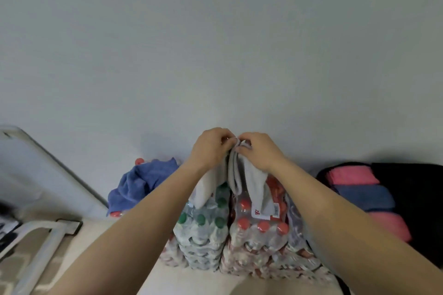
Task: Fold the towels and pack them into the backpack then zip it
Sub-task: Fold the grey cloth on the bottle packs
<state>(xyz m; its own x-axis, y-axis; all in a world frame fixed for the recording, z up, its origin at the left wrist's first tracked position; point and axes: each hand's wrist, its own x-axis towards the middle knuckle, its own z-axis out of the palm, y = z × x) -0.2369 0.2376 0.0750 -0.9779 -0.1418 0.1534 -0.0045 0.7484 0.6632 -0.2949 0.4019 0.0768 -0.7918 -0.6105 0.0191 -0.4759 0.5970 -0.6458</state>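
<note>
I hold a grey towel (249, 179) up in front of the wall, above the stacked bottle packs. My left hand (212, 147) and my right hand (257, 151) meet at its top edge, each pinching the cloth, and the towel hangs down doubled below them. A blue towel (141, 181) lies crumpled on the packs at the left. At the right the black backpack (417, 189) lies open, with folded pink and blue towels (364, 195) inside it.
Shrink-wrapped packs of water bottles (225, 235) with green and red caps stand stacked against the wall under my hands. A white folded frame (48, 170) leans at the left, above a patterned floor.
</note>
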